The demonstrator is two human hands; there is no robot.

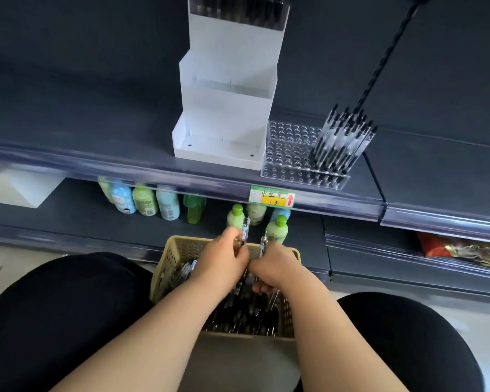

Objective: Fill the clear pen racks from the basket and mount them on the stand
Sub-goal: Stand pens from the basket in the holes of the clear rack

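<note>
Your left hand (222, 257) and right hand (273, 271) each grip pens (245, 225) upright over the basket (171, 260); the rack (287, 149) lies up-right, nearer your right.

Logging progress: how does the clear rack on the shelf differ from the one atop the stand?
The shelf rack sits beside the stand, pens only at its right end, most holes empty. The top rack is mounted on the stand's highest step, its fill cut off from view. Both are clear and hold dark pens.
</note>
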